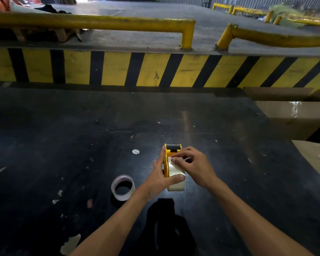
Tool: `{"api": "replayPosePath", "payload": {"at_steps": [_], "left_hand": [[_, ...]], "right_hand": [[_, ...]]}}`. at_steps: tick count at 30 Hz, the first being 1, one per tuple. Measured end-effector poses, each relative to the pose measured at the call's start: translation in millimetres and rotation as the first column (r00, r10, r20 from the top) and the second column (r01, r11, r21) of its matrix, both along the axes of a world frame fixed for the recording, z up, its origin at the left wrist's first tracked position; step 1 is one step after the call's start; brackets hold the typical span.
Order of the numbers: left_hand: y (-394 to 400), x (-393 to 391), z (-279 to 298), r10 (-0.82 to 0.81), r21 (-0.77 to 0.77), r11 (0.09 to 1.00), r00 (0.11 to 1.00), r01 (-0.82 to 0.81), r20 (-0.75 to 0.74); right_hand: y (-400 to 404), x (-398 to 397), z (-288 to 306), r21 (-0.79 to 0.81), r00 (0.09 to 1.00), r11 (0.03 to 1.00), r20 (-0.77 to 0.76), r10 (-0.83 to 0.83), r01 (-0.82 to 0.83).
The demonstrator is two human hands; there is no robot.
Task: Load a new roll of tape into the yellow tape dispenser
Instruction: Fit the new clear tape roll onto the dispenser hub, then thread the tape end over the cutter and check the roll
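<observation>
A nearly spent tape roll (pixel 122 187) lay flat on the dark tabletop (pixel 63 135), well to the left of the fingers and apart from them. Between that roll and the hands, a small round white disc (pixel 135 151) sat on the surface, just left of the fingertips. The left hand (pixel 160 179) cupped the yellow tape dispenser (pixel 167 159) from its left side, fingers pressed together along the yellow frame and the thumb hooked across the near face of the new clear tape roll (pixel 175 175) seated in it. The dispenser stood on the table directly under both hands, its black roller (pixel 173 147) just beyond the fingertips. The right hand (pixel 194 166) came over from the right, its thumb and forefinger pinching at the top of the roll; whether they held the loose tape end could not be told. Cardboard boxes (pixel 296 119) stood far to the right.
</observation>
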State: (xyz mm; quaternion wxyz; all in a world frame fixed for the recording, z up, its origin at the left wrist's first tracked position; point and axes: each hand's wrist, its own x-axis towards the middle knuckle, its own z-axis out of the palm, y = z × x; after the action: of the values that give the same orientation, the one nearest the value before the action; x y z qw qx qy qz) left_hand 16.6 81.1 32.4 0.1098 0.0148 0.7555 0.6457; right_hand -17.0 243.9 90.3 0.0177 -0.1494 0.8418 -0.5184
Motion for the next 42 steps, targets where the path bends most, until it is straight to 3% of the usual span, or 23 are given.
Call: {"api": "replayPosePath", "payload": {"at_steps": [9,13,23,36,42], "left_hand": [[1.2,7.9,1.6,-0.006,-0.043,0.999,1.0,0.005,-0.026],[-0.7,10.0,4.1,-0.064,-0.047,0.997,0.997,0.061,-0.053],[6.6,7.7,15.8,-0.074,0.002,0.997,0.994,0.074,-0.08],[1.3,16.2,27.7,-0.21,-0.01,0.978,0.974,0.21,-0.084],[-0.7,22.7,29.0,-0.136,0.056,0.989,0.988,0.14,-0.078]], "right_hand": [[-4.4,4.6,-6.6,0.058,0.995,0.997,-0.091,-0.046,0.051],[-5.7,-8.2,6.2,0.082,0.971,0.98,-0.175,-0.163,0.18],[-2.0,-30.7,20.0,-0.024,0.93,0.929,0.013,-0.368,0.368],[-5.9,-42.8,29.2,0.133,0.985,0.976,-0.036,-0.171,0.175],[-7.8,-42.6,36.6,0.105,0.99,0.985,-0.021,-0.139,0.141]]}}
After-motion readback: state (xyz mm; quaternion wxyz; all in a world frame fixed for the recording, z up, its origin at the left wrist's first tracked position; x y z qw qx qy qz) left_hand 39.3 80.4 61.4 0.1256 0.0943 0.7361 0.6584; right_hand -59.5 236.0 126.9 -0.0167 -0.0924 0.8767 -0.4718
